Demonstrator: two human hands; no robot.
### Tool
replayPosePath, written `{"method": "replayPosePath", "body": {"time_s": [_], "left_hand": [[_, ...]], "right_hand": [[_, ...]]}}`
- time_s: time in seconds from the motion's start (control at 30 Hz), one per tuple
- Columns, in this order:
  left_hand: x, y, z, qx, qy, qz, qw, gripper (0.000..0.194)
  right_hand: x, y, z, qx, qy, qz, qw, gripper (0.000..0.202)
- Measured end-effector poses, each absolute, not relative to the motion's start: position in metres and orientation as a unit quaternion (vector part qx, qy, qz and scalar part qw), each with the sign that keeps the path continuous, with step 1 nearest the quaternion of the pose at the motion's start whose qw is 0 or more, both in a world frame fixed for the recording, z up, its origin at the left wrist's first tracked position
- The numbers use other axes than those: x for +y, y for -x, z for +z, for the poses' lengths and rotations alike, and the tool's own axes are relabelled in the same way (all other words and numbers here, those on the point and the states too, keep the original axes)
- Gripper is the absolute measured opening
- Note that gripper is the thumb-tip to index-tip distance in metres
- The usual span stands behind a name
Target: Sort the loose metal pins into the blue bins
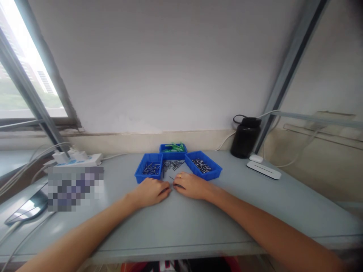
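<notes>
The left hand (153,191) and right hand (194,186) have curled grips facing each other at the table (176,226); I cannot tell whether either grasps anything, though a thin dark piece (171,178) shows nearby. Beyond, loose metal pieces (177,165) lie between the left bin (144,178) and right bin (212,176), both partly filled, so work seems partway. The rear bin (173,155) holds green pieces (176,146).

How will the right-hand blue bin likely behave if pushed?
The right-hand blue bin looks like moulded plastic, so probably stiff. Sitting low and broad on the smooth-looking table, it would likely slide rather than tip. The loose metal pieces inside may shift.
</notes>
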State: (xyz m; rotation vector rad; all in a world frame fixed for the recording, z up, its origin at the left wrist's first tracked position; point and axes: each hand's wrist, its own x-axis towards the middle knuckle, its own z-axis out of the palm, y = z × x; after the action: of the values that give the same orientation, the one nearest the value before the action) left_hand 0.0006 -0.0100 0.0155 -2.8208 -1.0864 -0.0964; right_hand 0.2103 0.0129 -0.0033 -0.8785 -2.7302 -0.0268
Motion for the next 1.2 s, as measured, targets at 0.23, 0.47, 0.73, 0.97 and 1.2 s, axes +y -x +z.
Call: {"method": "replayPosePath", "body": {"time_s": [0.23,0.47,0.73,0.97,1.2], "left_hand": [[-0.0097,-0.0005,0.0141,-0.364,0.928,-0.029,0.075,0.033],[-0.0088,0.0004,0.0129,-0.362,0.929,-0.034,0.070,0.034],[-0.0096,-0.0009,0.0137,-0.367,0.927,-0.029,0.069,0.032],[-0.0108,-0.0013,0.0150,-0.363,0.929,-0.027,0.067,0.032],[-0.0096,-0.0008,0.0132,-0.355,0.932,-0.036,0.064,0.032]], "right_hand": [[0.0130,-0.2144,-0.0057,-0.932,0.325,-0.009,0.157,0.019],[0.0147,-0.2134,-0.0044,-0.933,0.330,-0.004,0.145,0.023],[0.0161,-0.2137,-0.0065,-0.936,0.324,-0.021,0.133,0.024],[0.0104,-0.2112,-0.0004,-0.946,0.303,-0.022,0.113,0.022],[0.0100,-0.2122,0.0005,-0.948,0.288,-0.016,0.137,0.022]]}}
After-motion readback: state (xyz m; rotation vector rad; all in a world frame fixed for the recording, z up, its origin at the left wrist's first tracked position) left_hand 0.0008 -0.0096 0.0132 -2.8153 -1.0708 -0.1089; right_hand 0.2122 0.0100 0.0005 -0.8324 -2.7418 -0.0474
